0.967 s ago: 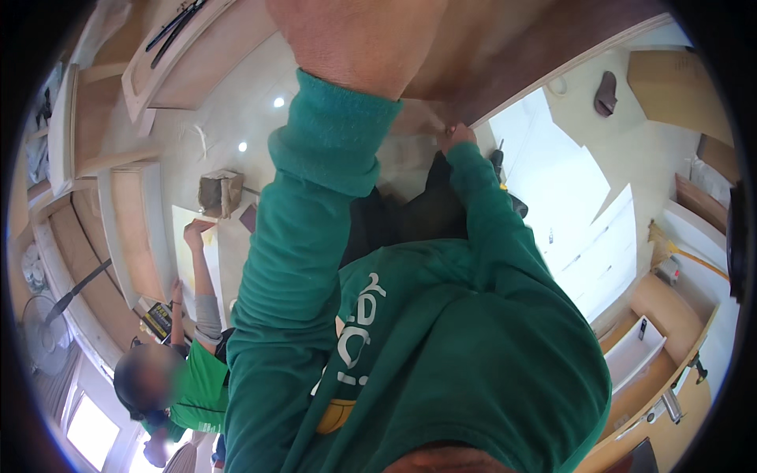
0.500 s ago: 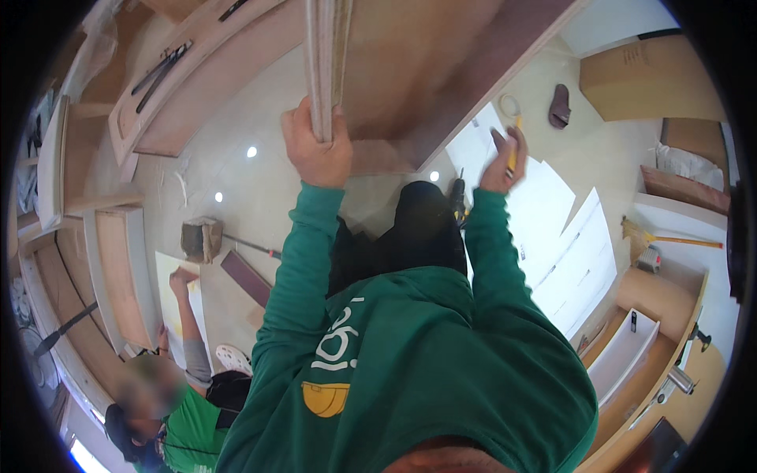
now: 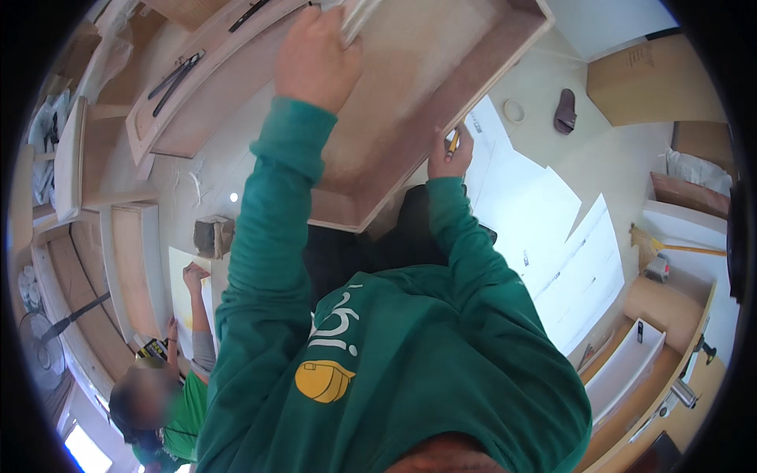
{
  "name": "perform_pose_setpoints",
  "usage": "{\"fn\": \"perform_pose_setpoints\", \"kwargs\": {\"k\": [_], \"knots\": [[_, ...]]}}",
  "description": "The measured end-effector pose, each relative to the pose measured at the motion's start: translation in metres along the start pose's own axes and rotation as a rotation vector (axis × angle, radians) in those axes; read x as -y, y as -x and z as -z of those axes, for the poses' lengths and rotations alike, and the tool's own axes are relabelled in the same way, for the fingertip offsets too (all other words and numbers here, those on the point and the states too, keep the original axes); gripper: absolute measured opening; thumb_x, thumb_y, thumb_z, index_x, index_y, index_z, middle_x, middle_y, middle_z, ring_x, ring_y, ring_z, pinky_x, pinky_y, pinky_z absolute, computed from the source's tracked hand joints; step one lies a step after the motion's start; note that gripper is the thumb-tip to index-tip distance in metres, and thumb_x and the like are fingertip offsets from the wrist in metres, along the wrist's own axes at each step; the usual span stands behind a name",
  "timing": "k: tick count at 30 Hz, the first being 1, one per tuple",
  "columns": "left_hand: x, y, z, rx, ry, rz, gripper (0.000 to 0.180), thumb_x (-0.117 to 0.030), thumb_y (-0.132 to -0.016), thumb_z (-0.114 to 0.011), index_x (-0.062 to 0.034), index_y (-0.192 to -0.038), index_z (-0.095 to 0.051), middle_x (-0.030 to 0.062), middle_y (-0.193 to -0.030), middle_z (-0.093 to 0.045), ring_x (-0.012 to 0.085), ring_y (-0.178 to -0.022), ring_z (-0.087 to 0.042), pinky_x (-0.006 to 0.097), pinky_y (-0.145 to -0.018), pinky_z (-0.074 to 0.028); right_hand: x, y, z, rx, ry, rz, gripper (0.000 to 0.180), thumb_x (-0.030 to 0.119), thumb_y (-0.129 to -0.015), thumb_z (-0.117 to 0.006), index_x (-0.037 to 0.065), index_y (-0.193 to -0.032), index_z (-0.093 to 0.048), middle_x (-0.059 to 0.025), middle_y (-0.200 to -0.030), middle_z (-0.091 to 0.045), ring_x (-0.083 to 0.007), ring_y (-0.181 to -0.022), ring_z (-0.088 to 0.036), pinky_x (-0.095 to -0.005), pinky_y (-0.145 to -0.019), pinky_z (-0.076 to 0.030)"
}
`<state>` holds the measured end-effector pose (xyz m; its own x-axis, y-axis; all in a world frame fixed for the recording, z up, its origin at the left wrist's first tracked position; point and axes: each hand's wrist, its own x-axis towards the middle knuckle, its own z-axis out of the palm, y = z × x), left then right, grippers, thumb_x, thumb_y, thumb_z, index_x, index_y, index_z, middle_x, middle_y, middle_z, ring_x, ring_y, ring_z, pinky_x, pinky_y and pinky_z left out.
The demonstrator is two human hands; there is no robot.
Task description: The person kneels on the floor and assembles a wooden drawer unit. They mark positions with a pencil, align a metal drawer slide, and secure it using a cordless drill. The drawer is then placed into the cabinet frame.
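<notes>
Overhead, left hand [image 3: 315, 59] is clamping a pale strip [image 3: 355, 17] on the plywood panel [image 3: 410, 102]. Right hand [image 3: 449, 154] is closed, probably around a pencil [image 3: 454, 142], at the edge. Strip needs firm pressure while marking.

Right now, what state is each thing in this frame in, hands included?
Left hand: shut on pale flat strip, raised.
Right hand: shut on yellow pencil-like tool, at the panel's edge.
Shallow wooden framed panel: tilted, held up.
White sheets: lying flat on floor.
Dark sandal: lying on floor.
</notes>
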<state>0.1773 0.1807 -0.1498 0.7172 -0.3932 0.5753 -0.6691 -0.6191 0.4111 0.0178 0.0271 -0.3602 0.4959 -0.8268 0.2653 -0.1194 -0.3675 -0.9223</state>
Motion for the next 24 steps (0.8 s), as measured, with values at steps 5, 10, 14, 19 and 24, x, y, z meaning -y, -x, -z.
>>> {"fn": "perform_pose_setpoints", "kwargs": {"k": [5,10,14,19,24], "knots": [[-0.021,-0.004,-0.010,0.302,-0.132,-0.067,0.038,-0.017,-0.081,-0.065,-0.0043,-0.116,-0.064,0.0167,-0.101,-0.061,0.0361,-0.097,-0.061,0.045,-0.084,-0.049,-0.025,0.079,-0.021,-0.017,-0.117,-0.385,0.050,0.016,-0.083,-0.074,-0.007,-0.122,-0.053,-0.0199,-0.111,-0.060,-0.0265,-0.098,-0.062,-0.0348,-0.081,-0.052],[-0.008,0.020,-0.040,0.420,-0.112,-0.063,0.037,-0.017,-0.080,-0.064,-0.0033,-0.115,-0.065,0.0187,-0.099,-0.060,0.0374,-0.097,-0.060,0.044,-0.085,-0.049,-0.044,0.118,-0.003,0.115,-0.123,-0.444,0.046,0.018,-0.085,-0.071,-0.006,-0.121,-0.054,-0.0179,-0.099,-0.064,-0.0265,-0.091,-0.064,-0.0343,-0.080,-0.052],[-0.009,0.049,-0.060,0.390,-0.026,-0.068,0.014,-0.003,-0.075,-0.060,0.0013,-0.088,-0.064,0.0231,-0.092,-0.058,0.0403,-0.089,-0.059,0.044,-0.077,-0.050,-0.017,0.084,0.070,0.241,-0.223,-0.630,0.028,0.011,-0.095,-0.057,-0.005,-0.118,-0.055,-0.0105,-0.086,-0.064,-0.0163,-0.069,-0.065,-0.0279,-0.064,-0.058],[-0.020,0.070,-0.085,0.641,-0.065,-0.013,0.022,-0.004,-0.072,-0.060,0.0000,-0.093,-0.067,0.0212,-0.097,-0.059,0.0400,-0.097,-0.058,0.047,-0.081,-0.050,-0.005,0.053,0.090,0.602,-0.114,-0.633,0.022,0.017,-0.094,-0.058,-0.003,-0.100,-0.066,-0.0078,-0.082,-0.067,-0.0139,-0.065,-0.064,-0.0260,-0.062,-0.053],[-0.036,0.104,-0.112,0.713,-0.242,-0.142,0.035,-0.017,-0.079,-0.065,-0.0030,-0.111,-0.066,0.0204,-0.098,-0.058,0.0388,-0.097,-0.059,0.045,-0.087,-0.049,-0.058,0.074,0.018,1.042,0.038,-0.505,0.030,0.027,-0.091,-0.064,-0.002,-0.096,-0.069,-0.0075,-0.070,-0.067,-0.0133,-0.058,-0.063,-0.0265,-0.060,-0.052]]}}
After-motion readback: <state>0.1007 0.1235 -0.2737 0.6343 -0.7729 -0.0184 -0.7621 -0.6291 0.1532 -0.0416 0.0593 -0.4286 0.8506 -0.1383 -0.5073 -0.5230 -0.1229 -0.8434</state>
